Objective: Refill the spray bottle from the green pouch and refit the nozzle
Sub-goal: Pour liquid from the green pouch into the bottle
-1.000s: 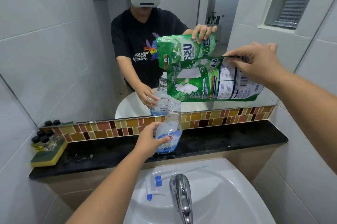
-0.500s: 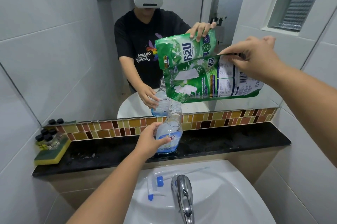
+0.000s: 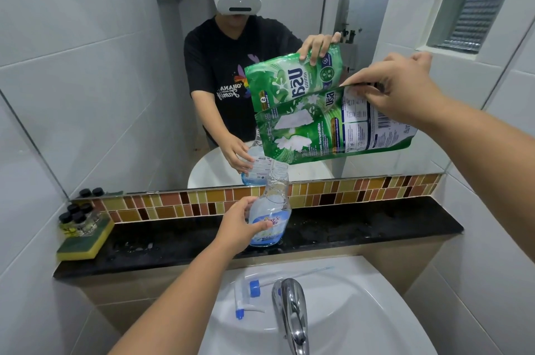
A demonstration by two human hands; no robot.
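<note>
**Pouch tipped over the open bottle**

Centre frame, the green pouch (image 3: 333,129) hangs tilted, its low corner right above the open neck of the spray bottle (image 3: 270,210). The pouch's script is not Latin; the bottle's label is too blurred to read. Blue liquid sits low in the clear bottle, upright on the black table (image 3: 376,227). The left hand (image 3: 237,227) wraps the bottle's body; the right hand (image 3: 399,88) pinches the pouch's top edge. The nozzle (image 3: 249,296) lies in the white sink (image 3: 362,311), bottom centre.
</note>
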